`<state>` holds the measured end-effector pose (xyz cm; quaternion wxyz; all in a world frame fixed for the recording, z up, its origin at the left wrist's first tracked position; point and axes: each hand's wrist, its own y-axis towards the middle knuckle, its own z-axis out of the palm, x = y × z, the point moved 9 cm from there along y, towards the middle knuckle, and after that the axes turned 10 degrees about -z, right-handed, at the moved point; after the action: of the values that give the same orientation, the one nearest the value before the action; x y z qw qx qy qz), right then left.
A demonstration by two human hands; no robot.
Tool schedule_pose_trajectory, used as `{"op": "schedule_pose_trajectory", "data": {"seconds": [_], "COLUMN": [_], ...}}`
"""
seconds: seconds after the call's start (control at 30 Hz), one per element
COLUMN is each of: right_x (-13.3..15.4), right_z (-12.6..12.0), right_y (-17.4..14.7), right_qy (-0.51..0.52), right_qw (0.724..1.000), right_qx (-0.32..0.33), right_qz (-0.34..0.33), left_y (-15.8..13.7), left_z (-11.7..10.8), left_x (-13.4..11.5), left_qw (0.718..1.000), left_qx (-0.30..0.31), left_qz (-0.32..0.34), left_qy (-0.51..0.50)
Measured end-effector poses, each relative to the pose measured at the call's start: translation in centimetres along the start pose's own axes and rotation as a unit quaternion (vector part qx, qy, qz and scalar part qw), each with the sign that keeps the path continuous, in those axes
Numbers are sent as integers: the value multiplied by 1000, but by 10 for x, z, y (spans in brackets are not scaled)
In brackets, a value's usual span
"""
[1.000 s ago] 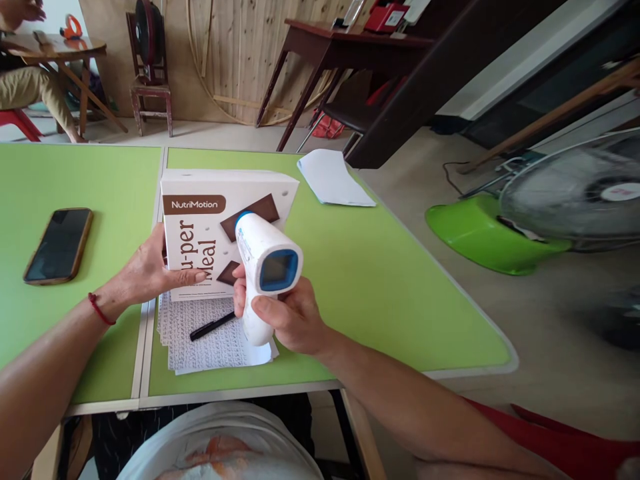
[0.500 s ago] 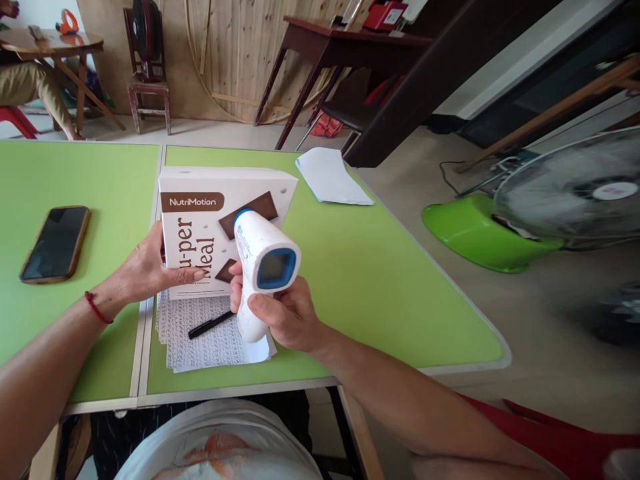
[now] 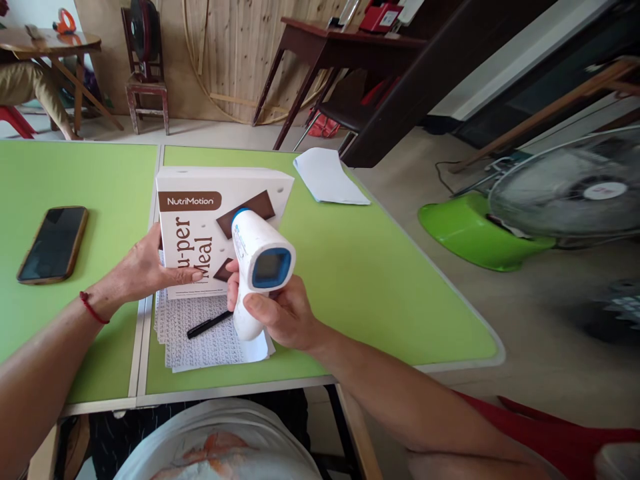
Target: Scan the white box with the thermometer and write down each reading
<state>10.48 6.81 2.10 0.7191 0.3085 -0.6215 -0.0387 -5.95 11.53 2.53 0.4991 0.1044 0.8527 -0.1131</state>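
My left hand (image 3: 145, 263) grips the left side of a white and brown NutriMotion box (image 3: 193, 247), thumb across its front. In my right hand (image 3: 280, 310) is a white infrared thermometer (image 3: 250, 250) with a blue-rimmed screen, its nose toward the box front. I cannot tell whether the nose touches the box. The screen looks dark, with no reading I can make out. Below the box lie handwritten sheets (image 3: 200, 350) with a black pen (image 3: 207, 325) on them; the thermometer's handle hides one end of the pen.
A phone (image 3: 53, 243) lies on the green folding table (image 3: 360, 287) at the left. White papers (image 3: 330, 177) rest near the far right edge. A standing fan (image 3: 585, 190) is beyond the table's right side. Another person's leg (image 3: 43, 93) shows at far left.
Both hands, the box and the thermometer keep nearly the same pose. The whole view has shifted slightly, and the other person's hand at the upper left is out of view.
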Motion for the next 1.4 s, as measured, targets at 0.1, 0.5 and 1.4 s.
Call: {"op": "schedule_pose_trajectory", "data": {"seconds": [0.1, 0.5, 1.4], "right_x": [1, 2, -49], "right_z": [-1, -2, -99], "right_y": [0, 0, 33], "right_qy": [0, -20, -548], "right_qw": [1000, 1000, 834], "right_qx": [0, 0, 38], "right_qz": [-2, 0, -51], "left_y": [1, 0, 12], "left_z": [-3, -3, -49], "left_x": [0, -1, 13], "left_qw": [999, 1000, 987], "left_qx": [-1, 9, -151], "left_qz": [12, 23, 30], "left_qy": [40, 0, -33]}}
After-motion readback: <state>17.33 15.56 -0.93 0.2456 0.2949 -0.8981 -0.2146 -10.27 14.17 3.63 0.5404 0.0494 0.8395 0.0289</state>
